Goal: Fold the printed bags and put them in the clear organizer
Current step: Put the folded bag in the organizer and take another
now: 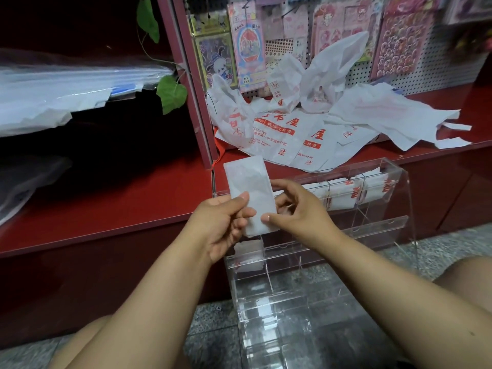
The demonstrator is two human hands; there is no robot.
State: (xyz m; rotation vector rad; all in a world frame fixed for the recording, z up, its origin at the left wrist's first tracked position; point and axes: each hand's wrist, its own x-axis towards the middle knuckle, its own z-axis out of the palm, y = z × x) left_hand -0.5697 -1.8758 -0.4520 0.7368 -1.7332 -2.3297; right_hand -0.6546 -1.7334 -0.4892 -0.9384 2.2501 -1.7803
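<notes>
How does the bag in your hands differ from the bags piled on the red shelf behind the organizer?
The held bag is folded into a narrow flat strip; the piled bags lie unfolded and crumpled. The held bag shows almost no print on its visible side, while the piled bags show red lettering. The held bag is pinched between the left hand and right hand; the piled bags rest loose on the shelf. Both are thin and white.

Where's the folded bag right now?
In the head view the folded bag is centre frame, held upright between the left hand and right hand, just above the clear organizer and in front of the red shelf.
</notes>
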